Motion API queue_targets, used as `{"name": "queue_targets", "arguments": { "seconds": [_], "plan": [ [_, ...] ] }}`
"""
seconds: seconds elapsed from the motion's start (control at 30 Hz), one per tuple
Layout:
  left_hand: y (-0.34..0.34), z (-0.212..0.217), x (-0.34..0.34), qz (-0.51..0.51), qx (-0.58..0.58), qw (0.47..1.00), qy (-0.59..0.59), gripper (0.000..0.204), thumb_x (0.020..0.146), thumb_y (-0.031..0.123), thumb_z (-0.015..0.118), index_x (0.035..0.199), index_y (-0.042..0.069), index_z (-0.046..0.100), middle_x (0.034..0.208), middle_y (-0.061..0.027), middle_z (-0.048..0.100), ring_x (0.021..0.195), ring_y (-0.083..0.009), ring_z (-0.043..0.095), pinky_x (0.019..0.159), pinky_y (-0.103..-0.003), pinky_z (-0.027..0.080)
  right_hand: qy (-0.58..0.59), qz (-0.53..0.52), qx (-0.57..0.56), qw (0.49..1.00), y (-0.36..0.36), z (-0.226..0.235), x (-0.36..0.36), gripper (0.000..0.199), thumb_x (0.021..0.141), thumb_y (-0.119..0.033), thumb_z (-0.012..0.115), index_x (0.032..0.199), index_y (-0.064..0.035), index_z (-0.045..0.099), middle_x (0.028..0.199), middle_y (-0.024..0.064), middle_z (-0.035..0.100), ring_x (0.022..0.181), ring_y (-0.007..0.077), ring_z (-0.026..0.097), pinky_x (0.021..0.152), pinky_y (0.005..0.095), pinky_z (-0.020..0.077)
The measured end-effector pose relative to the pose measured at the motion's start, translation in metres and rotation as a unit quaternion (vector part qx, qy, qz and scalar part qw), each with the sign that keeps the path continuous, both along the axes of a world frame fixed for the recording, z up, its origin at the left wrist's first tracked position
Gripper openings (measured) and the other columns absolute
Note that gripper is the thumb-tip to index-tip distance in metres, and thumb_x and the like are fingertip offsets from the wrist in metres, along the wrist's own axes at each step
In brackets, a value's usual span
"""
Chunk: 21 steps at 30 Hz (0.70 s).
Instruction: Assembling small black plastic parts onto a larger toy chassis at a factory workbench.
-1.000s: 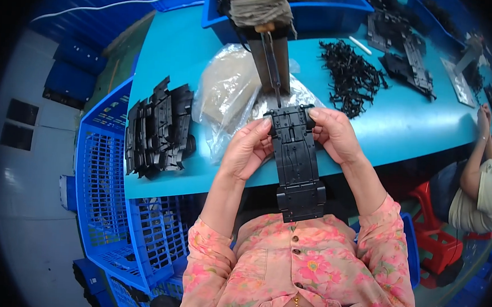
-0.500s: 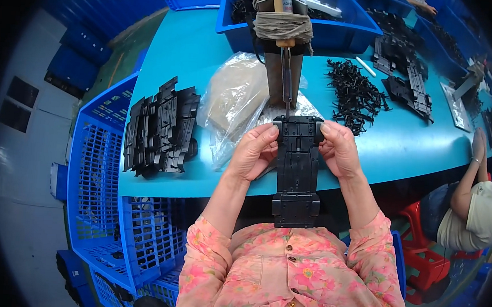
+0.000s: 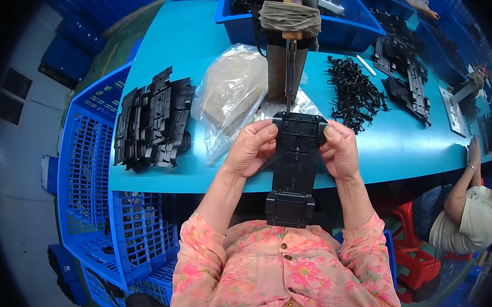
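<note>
Between my hands a long black moulded plastic part [image 3: 295,162] is stretched toward me over the table's near edge. My left hand [image 3: 254,146] pinches its far left corner, thumb on top. On the opposite corner my right hand [image 3: 340,149] has the same kind of grip. Just beyond the part's far end, a soldering iron [image 3: 290,66] with a wooden handle points down, bound with grey cloth [image 3: 290,18] to an upright stand [image 3: 283,80]. Its tip comes down at the part's far edge; whether they touch I cannot tell.
Similar black parts [image 3: 155,122] are stacked on the left. A clear plastic bag [image 3: 230,90] lies behind my left hand. Small black pieces [image 3: 355,95] are heaped on the right, near a white stick [image 3: 366,66]. Blue crates [image 3: 90,161] stand lower left; another person [image 3: 467,217] sits at right.
The far end of the black part has shifted slightly relative to the iron's tip, both hands still gripping it. The whole view has turned a little.
</note>
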<state>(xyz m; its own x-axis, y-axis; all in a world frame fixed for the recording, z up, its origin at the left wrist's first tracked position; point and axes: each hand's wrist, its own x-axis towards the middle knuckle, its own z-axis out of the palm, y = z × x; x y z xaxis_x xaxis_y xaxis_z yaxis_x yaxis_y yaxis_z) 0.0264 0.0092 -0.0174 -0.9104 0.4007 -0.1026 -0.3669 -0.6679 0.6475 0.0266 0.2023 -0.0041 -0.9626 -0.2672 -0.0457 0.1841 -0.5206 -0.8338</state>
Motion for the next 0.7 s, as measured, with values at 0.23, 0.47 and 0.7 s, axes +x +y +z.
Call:
{"name": "queue_targets", "arguments": {
  "seconds": [0.23,0.47,0.7],
  "plan": [
    [-0.0001,0.0018,-0.0001,-0.015,0.022,1.000,0.011,0.022,0.078,0.015,0.059,0.093,-0.001,0.055,0.082,-0.0046,0.059,0.069,-0.0070,0.055,0.061,-0.017,0.046,0.000,-0.007,-0.004,1.000,0.0017,-0.0037,-0.0009,0.022,0.075,-0.016,0.060,0.088,0.0013,0.058,0.070,0.0010,0.055,0.058,0.0039,0.047,0.054,0.0168,0.0400],
    [-0.0015,0.0033,0.0012,-0.026,0.044,0.999,0.019,0.022,0.078,0.015,0.059,0.092,-0.001,0.055,0.082,-0.0047,0.059,0.068,-0.0070,0.056,0.061,-0.017,0.046,0.028,-0.037,0.050,0.998,-0.0017,-0.0081,0.0003,0.035,0.075,-0.025,0.059,0.094,0.0033,0.055,0.068,-0.0018,0.053,0.047,-0.0013,0.032,0.039,0.0106,0.0185],
    [-0.0030,0.0025,0.0019,-0.033,0.046,0.998,0.024,0.021,0.078,0.015,0.059,0.091,-0.001,0.056,0.082,-0.0046,0.059,0.069,-0.0072,0.056,0.062,-0.017,0.047,0.036,-0.024,0.058,0.997,-0.0032,-0.0030,0.0016,0.035,0.074,-0.027,0.060,0.092,0.0027,0.055,0.067,-0.0025,0.052,0.047,-0.0019,0.031,0.038,0.0100,0.0175]
  ]
}}
